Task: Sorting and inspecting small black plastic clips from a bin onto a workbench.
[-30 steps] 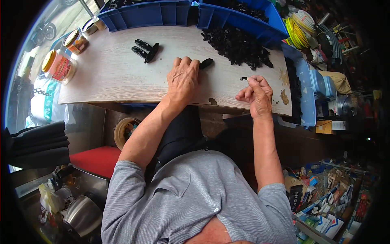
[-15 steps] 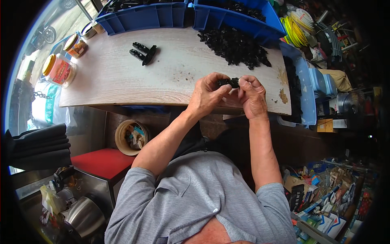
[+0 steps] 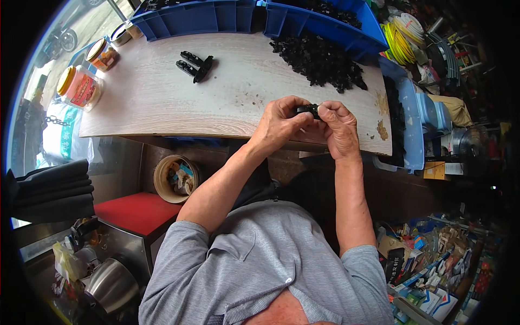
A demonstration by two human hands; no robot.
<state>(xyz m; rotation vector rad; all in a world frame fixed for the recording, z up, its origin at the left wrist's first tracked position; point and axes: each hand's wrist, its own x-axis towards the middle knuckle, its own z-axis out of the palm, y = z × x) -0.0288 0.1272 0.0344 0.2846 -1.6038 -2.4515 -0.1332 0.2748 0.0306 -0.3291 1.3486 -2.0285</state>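
Observation:
Between my two hands, just over the table's front edge, is a small black plastic part [image 3: 309, 110]. My left hand [image 3: 280, 123] grips one end of it between thumb and fingers. The thumb and fingertips of my right hand [image 3: 339, 123] pinch the other end. My fingers cover much of the part, so its full shape is hidden. Farther left on the table [image 3: 146, 97] lies a black two-pronged plastic piece [image 3: 196, 66]. Beyond my hands, a heap of small black parts [image 3: 319, 60] spreads over the right side of the tabletop.
Two blue crates, left [image 3: 197, 20] and right [image 3: 330, 26], hold black parts along the back. Lidded jars [image 3: 81, 89] stand at the left edge. A light blue bin [image 3: 414, 135] adjoins the table's right side. Below left are a waste bucket [image 3: 161, 181] and a red-topped cabinet [image 3: 135, 213].
The small black part has turned slightly between my fingers, and less of it shows now. Both hands stay in nearly the same place. The whole view has shifted a little.

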